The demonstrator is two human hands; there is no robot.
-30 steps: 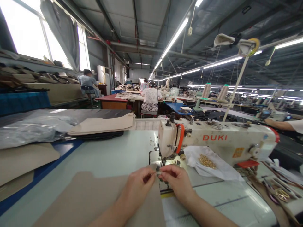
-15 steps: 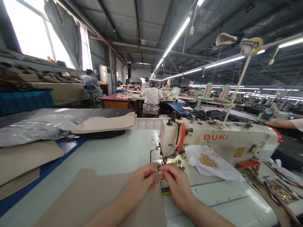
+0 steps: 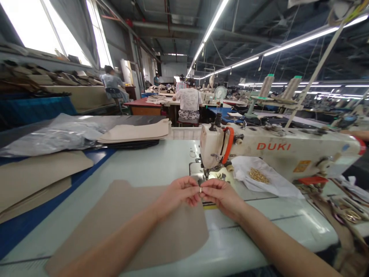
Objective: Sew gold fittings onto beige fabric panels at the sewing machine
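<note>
My left hand [image 3: 186,191] and my right hand [image 3: 220,194] meet fingertip to fingertip in front of the sewing machine [image 3: 215,148]. Between them they pinch a small gold-coloured metal piece [image 3: 201,190], mostly covered by the fingers. A flat taupe cut panel [image 3: 170,238] lies on the table under my left hand and forearm. To the right, similar-coloured small gold metal pieces [image 3: 258,176] are heaped on a white plastic bag [image 3: 282,189]. The needle area stands just beyond my fingers.
Stacked beige panels [image 3: 135,131] lie at the back left, beside a clear plastic bag [image 3: 63,134]. More panels [image 3: 43,175] rest on a blue surface at the left. Straps and metal rings [image 3: 352,216] lie at the right. A seated person [image 3: 188,102] works farther ahead.
The camera view has tilted down and turned slightly, so the scene sits higher in view. My hands stay together by the machine, and the small gold piece between the fingertips now shows more clearly.
</note>
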